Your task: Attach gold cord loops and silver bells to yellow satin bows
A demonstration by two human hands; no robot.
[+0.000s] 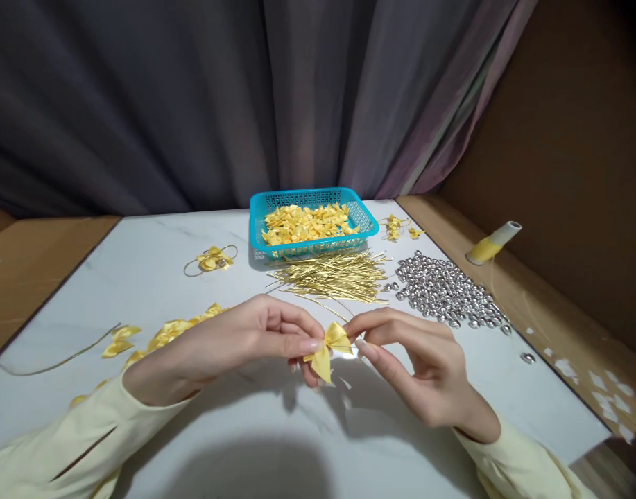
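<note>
A small yellow ribbon bow (pixel 329 348) hangs above the white tabletop (pixel 255 430), pinched between both hands. My left hand (pixel 234 343) grips its left side with thumb and forefinger. My right hand (pixel 416 360) pinches the bow's right side at its fingertips; a thin gold wire seems to run there, too fine to be sure. Both arms wear pale yellow sleeves.
A blue basket (pixel 259 215) of yellow bows stands at the back, a heap of gold wires (pixel 333 276) before it, silver beads (pixel 445 291) to the right. Strung bows (pixel 161 336) lie left, a wired bow (pixel 212 260) farther back. A yellow thread spool (pixel 492 244) rests on the wooden ledge.
</note>
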